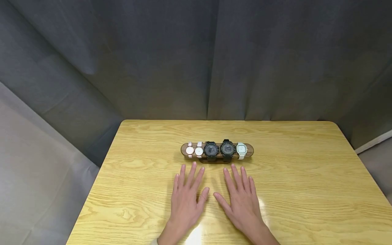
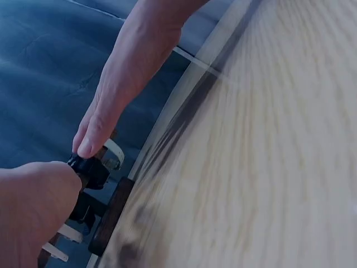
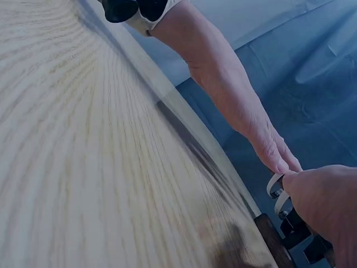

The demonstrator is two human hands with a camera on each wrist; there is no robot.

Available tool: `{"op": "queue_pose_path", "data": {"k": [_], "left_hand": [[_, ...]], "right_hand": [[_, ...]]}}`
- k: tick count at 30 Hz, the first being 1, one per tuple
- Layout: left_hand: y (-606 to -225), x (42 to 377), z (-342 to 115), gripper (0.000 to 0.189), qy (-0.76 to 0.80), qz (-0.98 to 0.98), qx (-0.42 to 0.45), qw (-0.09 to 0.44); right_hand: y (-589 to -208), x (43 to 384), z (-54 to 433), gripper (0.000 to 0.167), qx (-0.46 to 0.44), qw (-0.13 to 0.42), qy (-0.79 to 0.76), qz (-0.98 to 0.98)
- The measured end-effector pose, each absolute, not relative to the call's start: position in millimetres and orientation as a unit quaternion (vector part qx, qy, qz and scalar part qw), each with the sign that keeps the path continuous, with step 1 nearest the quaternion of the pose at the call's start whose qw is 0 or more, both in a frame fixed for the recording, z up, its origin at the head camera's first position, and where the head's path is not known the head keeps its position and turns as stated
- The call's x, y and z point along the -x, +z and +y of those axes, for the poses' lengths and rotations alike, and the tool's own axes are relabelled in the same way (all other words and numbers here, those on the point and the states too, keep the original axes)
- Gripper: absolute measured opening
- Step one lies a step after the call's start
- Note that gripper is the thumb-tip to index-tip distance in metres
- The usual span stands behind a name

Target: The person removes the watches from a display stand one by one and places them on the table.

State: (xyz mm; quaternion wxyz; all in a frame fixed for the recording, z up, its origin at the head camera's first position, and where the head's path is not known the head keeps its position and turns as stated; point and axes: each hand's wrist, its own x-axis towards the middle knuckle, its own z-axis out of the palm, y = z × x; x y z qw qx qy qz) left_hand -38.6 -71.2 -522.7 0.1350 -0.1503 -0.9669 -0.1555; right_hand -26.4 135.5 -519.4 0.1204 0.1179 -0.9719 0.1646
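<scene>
Both hands are held over the table in front of a dark wooden watch stand point(image 1: 249, 150), fingers straight and spread, holding nothing. My left hand point(image 1: 185, 203) points at the left part of the stand. My right hand point(image 1: 243, 203) points at its right part, the two thumbs facing each other. On the stand's bar, from the left, sit a pink-strapped watch point(image 1: 190, 150), a white-faced watch point(image 1: 199, 151), a black digital watch point(image 1: 211, 149), a second black watch point(image 1: 228, 148) and a pale green square watch point(image 1: 241, 149). In the wrist views, the hands partly hide the watches.
The light wood-grain table point(image 1: 306, 177) has rounded far corners. Dark grey curtain point(image 1: 165, 61) hangs behind its far edge, and a lighter grey cloth point(image 1: 33, 170) lies to the left. The stand's base point(image 2: 114, 215) rests on the tabletop.
</scene>
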Motion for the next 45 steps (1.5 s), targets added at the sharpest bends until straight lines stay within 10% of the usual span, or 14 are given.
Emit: {"op": "queue_pose_path", "data": {"k": [21,45], "left_hand": [[-513,112,-115,0.067,-0.305,-0.918,0.162,0.196],[-489,158,-137,0.062,-0.385,-0.901,0.190,0.059]], "right_hand": [[-525,73,168,0.069,-0.157,0.284,0.270,-0.906],[-527,133,200,0.054,-0.131,0.330,0.376,-0.856]]}}
